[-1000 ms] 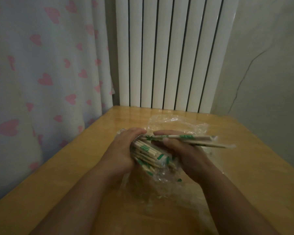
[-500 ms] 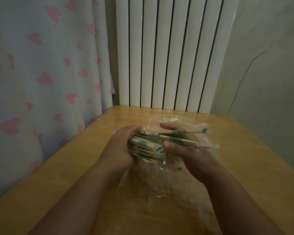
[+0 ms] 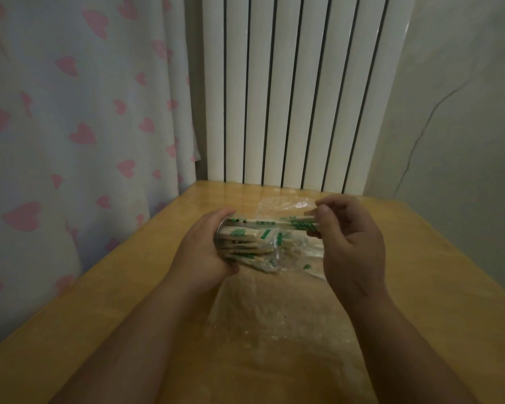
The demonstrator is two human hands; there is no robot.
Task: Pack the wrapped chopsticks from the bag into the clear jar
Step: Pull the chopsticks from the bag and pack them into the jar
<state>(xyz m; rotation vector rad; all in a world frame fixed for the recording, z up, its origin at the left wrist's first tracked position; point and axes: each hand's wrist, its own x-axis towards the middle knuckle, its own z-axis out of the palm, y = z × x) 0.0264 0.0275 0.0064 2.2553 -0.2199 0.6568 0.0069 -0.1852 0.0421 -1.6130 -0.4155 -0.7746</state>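
My left hand [image 3: 199,258] grips the clear jar [image 3: 277,259], which lies on its side above the table with its base in my palm. A bundle of wrapped chopsticks [image 3: 245,243], pale with green print, fills the jar. My right hand [image 3: 350,243] pinches the right ends of a few more wrapped chopsticks [image 3: 289,223] between thumb and fingers. They lie along the top of the bundle, their left ends reaching towards the jar's base. The clear plastic bag [image 3: 280,322] lies crumpled flat on the table under both hands.
The wooden table [image 3: 123,316] ends at a white radiator [image 3: 289,97] at the back. A curtain with pink hearts [image 3: 70,126] hangs along the left edge. A cracked grey wall [image 3: 455,126] stands at the right.
The few chopsticks in my right hand have slid left into the jar. My right hand has shifted to their right ends and risen a little. My left hand holds the jar in the same place.
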